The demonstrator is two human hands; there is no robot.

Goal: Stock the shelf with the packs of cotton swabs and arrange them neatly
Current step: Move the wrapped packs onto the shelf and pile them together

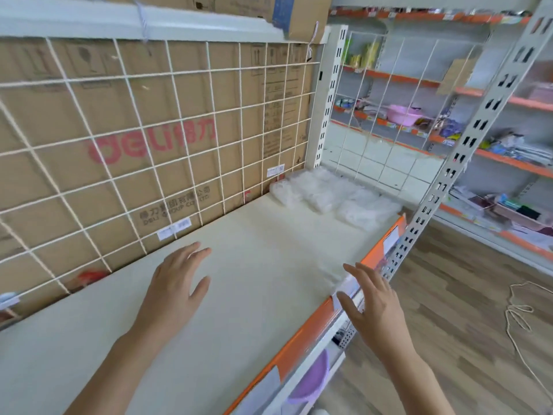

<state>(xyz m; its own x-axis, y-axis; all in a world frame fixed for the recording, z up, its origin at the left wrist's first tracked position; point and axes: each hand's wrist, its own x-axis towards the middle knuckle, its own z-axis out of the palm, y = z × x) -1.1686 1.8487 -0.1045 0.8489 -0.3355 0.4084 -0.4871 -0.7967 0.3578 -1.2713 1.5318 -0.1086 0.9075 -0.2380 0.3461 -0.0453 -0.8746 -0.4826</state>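
Note:
Several clear packs of cotton swabs lie side by side at the far right end of the cream shelf, against the wire side panel. My left hand hovers over the middle of the shelf, fingers straight and spread, holding nothing. My right hand is above the shelf's orange front edge, fingers spread and empty. Both hands are well short of the packs.
A white wire grid backs the shelf, with brown cardboard boxes behind it. A perforated upright post stands at the front right corner. A purple basin sits on the shelf below. Other stocked shelves and a rope on the wooden floor lie to the right.

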